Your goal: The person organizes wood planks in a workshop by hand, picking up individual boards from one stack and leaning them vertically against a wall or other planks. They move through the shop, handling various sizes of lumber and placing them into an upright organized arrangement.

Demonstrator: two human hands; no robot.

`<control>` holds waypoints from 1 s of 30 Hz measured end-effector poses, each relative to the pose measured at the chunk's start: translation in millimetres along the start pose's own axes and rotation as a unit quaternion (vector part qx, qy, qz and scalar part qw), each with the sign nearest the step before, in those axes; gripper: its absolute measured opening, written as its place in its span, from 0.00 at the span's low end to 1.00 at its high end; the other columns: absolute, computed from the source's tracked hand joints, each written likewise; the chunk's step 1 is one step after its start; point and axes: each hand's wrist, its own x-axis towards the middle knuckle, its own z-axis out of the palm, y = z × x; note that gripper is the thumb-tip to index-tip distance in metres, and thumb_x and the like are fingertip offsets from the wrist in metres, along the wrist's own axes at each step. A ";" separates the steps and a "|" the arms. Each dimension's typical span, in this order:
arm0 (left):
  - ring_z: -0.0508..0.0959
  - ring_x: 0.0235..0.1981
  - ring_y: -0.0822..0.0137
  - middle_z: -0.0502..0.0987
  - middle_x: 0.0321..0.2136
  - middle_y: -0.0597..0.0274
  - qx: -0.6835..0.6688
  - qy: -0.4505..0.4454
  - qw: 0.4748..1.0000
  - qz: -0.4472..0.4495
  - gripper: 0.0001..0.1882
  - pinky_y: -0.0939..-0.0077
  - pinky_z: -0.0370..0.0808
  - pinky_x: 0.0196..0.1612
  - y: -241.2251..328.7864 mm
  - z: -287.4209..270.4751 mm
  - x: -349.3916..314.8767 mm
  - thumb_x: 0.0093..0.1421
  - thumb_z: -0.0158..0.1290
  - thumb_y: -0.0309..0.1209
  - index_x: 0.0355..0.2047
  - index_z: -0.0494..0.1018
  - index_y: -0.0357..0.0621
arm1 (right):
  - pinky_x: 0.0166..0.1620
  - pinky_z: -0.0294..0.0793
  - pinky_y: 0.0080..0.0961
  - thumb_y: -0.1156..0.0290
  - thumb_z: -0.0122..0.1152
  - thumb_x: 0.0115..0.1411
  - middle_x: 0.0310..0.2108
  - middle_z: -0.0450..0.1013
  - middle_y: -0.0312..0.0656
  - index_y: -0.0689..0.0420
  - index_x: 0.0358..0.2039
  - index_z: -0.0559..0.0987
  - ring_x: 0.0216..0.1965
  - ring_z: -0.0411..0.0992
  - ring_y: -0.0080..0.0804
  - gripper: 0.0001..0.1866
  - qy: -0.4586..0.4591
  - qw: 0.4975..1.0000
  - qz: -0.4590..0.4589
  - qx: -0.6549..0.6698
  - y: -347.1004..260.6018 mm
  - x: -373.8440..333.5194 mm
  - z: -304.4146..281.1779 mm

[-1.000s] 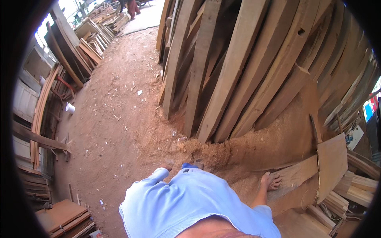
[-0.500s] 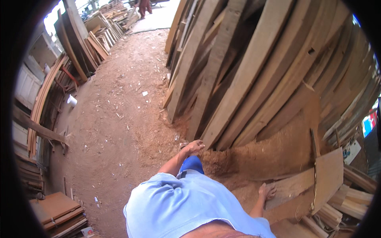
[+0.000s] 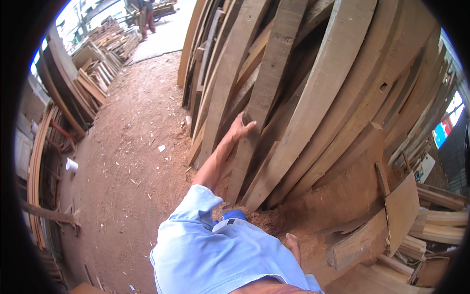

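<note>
Nearest, the person's pale blue shirt (image 3: 220, 255) fills the lower middle, with a blue shoe (image 3: 234, 214) showing just past it on the sawdust. The right hand (image 3: 293, 245) hangs low beside the shirt, mostly hidden, so I cannot tell whether it is open or closed; it sits near a mound of sawdust (image 3: 338, 196) banked against the wood. The left hand (image 3: 241, 128) reaches up and forward, fingers spread and curled onto the edge of a plank (image 3: 262, 108), one of many tall planks leaning upright in a dense stack. To the right lie short offcuts (image 3: 431, 230), too jumbled to count. The dirt floor (image 3: 132, 161) is reddish and strewn with chips. One white cup (image 3: 71, 165) stands at the left by stacked boards (image 3: 98, 73); its contents cannot be seen. Farthest off, one other person (image 3: 146, 14) stands in the sunlit yard.
</note>
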 end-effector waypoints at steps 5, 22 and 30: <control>0.74 0.52 0.56 0.74 0.51 0.43 -0.107 -0.007 0.994 0.007 0.43 0.67 0.70 0.55 99.5 10.7 73.9 0.52 0.64 0.47 0.58 0.62 0.29 | 0.19 0.60 0.24 0.61 0.54 0.60 0.19 0.67 0.35 0.56 0.32 0.76 0.17 0.63 0.21 0.12 0.002 0.966 0.055 0.251 14.1 -40.1 22.4; 0.73 0.51 0.59 0.75 0.48 0.45 -0.202 -0.025 0.975 0.088 0.38 0.68 0.68 0.55 92.7 54.1 8.5 0.53 0.64 0.45 0.53 0.65 0.29 | 0.16 0.56 0.23 0.63 0.52 0.61 0.18 0.66 0.31 0.55 0.25 0.73 0.15 0.61 0.19 0.12 0.029 0.920 0.117 0.372 52.1 -132.4 27.2; 0.73 0.52 0.54 0.74 0.48 0.41 -0.172 -0.166 0.966 0.096 0.38 0.63 0.68 0.55 138.3 75.1 -66.5 0.48 0.66 0.45 0.52 0.65 0.33 | 0.15 0.56 0.22 0.63 0.52 0.60 0.18 0.67 0.30 0.56 0.24 0.73 0.15 0.61 0.19 0.12 -0.018 0.942 0.073 0.328 9.1 -60.1 5.8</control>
